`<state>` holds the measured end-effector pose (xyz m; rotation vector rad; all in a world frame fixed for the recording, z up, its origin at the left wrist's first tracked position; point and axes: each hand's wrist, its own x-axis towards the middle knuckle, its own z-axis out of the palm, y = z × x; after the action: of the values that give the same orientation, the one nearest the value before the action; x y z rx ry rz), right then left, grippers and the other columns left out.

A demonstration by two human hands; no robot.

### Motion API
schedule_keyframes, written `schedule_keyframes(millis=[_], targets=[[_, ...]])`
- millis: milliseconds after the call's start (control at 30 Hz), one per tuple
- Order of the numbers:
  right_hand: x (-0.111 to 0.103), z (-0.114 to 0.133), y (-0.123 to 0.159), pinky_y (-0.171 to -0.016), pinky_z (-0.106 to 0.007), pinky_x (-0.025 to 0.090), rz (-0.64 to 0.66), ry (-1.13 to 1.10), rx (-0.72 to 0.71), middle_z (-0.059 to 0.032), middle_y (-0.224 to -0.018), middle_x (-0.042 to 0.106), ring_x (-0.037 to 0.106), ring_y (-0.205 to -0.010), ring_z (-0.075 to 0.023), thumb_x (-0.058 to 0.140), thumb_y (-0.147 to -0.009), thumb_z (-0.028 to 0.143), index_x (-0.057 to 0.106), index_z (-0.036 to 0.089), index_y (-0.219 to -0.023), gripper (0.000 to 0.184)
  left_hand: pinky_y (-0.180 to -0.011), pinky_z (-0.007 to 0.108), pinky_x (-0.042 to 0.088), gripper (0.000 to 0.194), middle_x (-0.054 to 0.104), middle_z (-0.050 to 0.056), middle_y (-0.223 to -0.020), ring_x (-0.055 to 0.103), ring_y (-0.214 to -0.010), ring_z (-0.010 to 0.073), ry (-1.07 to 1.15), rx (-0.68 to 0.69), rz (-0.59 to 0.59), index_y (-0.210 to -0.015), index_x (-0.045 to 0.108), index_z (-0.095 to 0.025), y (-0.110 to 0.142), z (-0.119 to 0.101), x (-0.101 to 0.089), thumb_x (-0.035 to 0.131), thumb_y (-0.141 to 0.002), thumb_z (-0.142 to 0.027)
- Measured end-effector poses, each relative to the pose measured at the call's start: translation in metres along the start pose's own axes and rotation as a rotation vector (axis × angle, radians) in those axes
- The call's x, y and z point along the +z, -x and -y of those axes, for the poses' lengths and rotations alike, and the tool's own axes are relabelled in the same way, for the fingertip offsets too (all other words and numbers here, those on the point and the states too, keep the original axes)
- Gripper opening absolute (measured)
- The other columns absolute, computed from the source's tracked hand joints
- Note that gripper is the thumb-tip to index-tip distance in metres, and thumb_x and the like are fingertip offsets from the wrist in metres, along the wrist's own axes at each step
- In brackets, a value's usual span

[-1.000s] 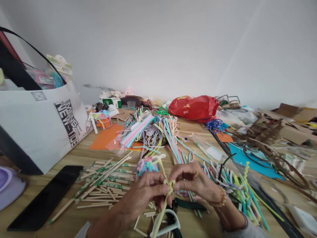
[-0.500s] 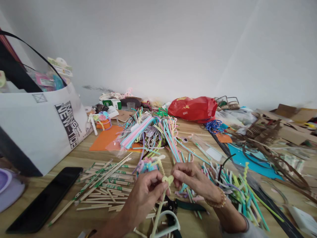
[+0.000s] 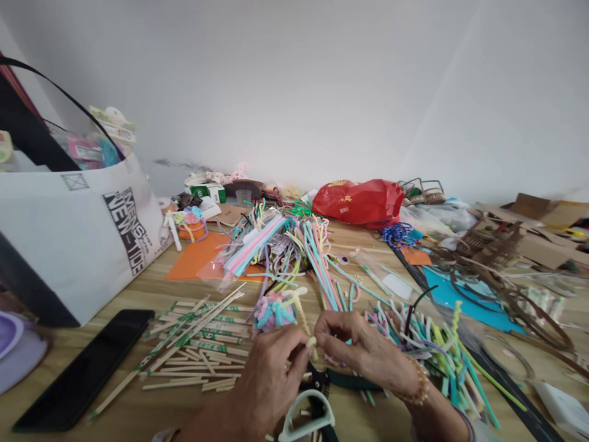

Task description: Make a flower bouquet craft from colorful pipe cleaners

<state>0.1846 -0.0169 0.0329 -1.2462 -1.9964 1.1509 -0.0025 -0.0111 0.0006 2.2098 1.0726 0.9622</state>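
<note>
Between my hands, just above the table, is a pale yellow pipe cleaner [image 3: 311, 341], bent into a small loop and mostly covered by fingers. My left hand [image 3: 276, 368] pinches it between thumb and forefinger. Closed fingertips of my right hand [image 3: 356, 344] meet the same piece from the right. Right behind them lies a pink, blue and purple fuzzy pipe-cleaner piece [image 3: 273, 314] with a twisted yellow stem [image 3: 301, 312]. Below my hands are a cutting tool with a dark green handle [image 3: 352, 379] and a whitish loop-shaped handle [image 3: 307, 417].
Wooden sticks [image 3: 202, 344] lie scattered at left beside a black phone-like slab [image 3: 87, 368]. A white tote bag [image 3: 87, 239] stands far left. Pipe cleaners pile up in the middle [image 3: 285, 245] and at right [image 3: 437, 344]. A red bag [image 3: 359, 201] rests by the wall.
The heart-like loops of the yellow pipe cleaner have turned and now show as one small loop. My right hand drew back slightly, then came in against it again.
</note>
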Motion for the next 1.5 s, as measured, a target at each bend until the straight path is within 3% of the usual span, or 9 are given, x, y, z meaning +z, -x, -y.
schedule_keyframes(millis=[367,533,700,933,1133,1233,1300,1400,1500], targets=[[-0.011,0.004,0.003,-0.057,-0.018,0.035,0.052,0.228,-0.003,0.0037,-0.065,0.058,0.049,-0.061,-0.0091,0.059,-0.086,0.022,0.062,0.016,-0.075,0.013,-0.052,0.023,0.038,0.020,0.062,0.001,-0.061,0.052,-0.053,0.0122,0.630,-0.341,0.339,-0.069,0.056,-0.016,-0.010,0.001,-0.007,0.057,-0.080,-0.033],[-0.016,0.008,0.004,-0.063,-0.017,0.038,0.132,0.264,-0.128,0.0022,-0.073,0.062,0.053,-0.066,-0.0093,0.055,-0.088,0.015,0.064,0.016,-0.082,0.011,-0.048,0.021,0.038,0.028,0.063,0.001,-0.061,0.050,-0.047,0.0098,0.802,-0.414,0.434,-0.071,0.055,-0.016,-0.011,0.010,-0.004,0.066,-0.074,-0.042],[-0.014,0.001,0.001,-0.067,-0.019,0.042,0.177,0.105,-0.175,-0.0004,-0.075,0.063,0.056,-0.070,-0.0112,0.057,-0.089,0.021,0.065,0.015,-0.081,0.013,-0.049,0.020,0.037,0.025,0.063,0.001,-0.059,0.053,-0.050,0.0097,0.898,-0.405,0.502,-0.072,0.060,-0.014,-0.012,0.009,-0.006,0.070,-0.072,-0.037],[-0.009,-0.016,-0.009,-0.054,-0.021,0.040,0.061,-0.144,-0.056,0.0009,-0.064,0.056,0.050,-0.057,-0.0107,0.064,-0.084,0.044,0.063,0.014,-0.076,0.030,-0.050,0.020,0.041,0.026,0.067,0.003,-0.062,0.053,-0.049,0.0094,0.928,-0.472,0.373,-0.074,0.063,-0.013,-0.012,0.012,-0.002,0.071,-0.074,-0.037],[-0.003,-0.010,-0.010,-0.053,-0.020,0.041,-0.129,-0.301,-0.099,0.0027,-0.068,0.054,0.050,-0.059,-0.0098,0.061,-0.087,0.042,0.056,0.016,-0.088,0.026,-0.051,0.018,0.044,0.020,0.063,-0.001,-0.063,0.054,-0.050,0.0077,1.066,-0.501,0.225,-0.077,0.065,-0.013,-0.014,0.009,-0.006,0.075,-0.073,-0.030],[0.000,-0.002,-0.007,-0.059,-0.021,0.044,-0.272,-0.125,-0.216,0.0010,-0.075,0.056,0.052,-0.066,-0.0106,0.060,-0.089,0.031,0.055,0.017,-0.088,0.015,-0.053,0.019,0.048,0.022,0.060,-0.003,-0.067,0.056,-0.053,0.0071,1.227,-0.542,0.126,-0.078,0.066,-0.013,-0.017,0.007,-0.010,0.081,-0.068,-0.027],[0.002,0.002,-0.003,-0.065,-0.022,0.047,-0.273,0.044,-0.330,-0.0021,-0.088,0.059,0.055,-0.073,-0.0118,0.060,-0.089,0.023,0.056,0.018,-0.094,0.008,-0.053,0.018,0.048,0.024,0.060,-0.003,-0.071,0.057,-0.054,0.0068,1.327,-0.560,0.093,-0.082,0.067,-0.014,-0.018,0.008,-0.012,0.082,-0.066,-0.025],[0.007,0.005,0.000,-0.080,-0.027,0.049,-0.190,0.294,-0.466,-0.0067,-0.109,0.058,0.057,-0.094,-0.0165,0.052,-0.091,0.015,0.055,0.022,-0.110,0.020,-0.052,0.017,0.047,0.024,0.060,-0.003,-0.070,0.057,-0.054,0.0066,1.453,-0.585,0.063,-0.084,0.067,-0.016,-0.019,0.010,-0.013,0.083,-0.067,-0.021],[0.011,0.002,0.001,-0.087,-0.031,0.049,-0.195,0.414,-0.534,-0.0072,-0.114,0.057,0.057,-0.102,-0.0181,0.048,-0.093,0.012,0.055,0.024,-0.116,0.027,-0.053,0.017,0.047,0.028,0.062,-0.003,-0.070,0.057,-0.055,0.0063,1.505,-0.625,0.018,-0.086,0.068,-0.016,-0.019,0.010,-0.013,0.085,-0.064,-0.019]])
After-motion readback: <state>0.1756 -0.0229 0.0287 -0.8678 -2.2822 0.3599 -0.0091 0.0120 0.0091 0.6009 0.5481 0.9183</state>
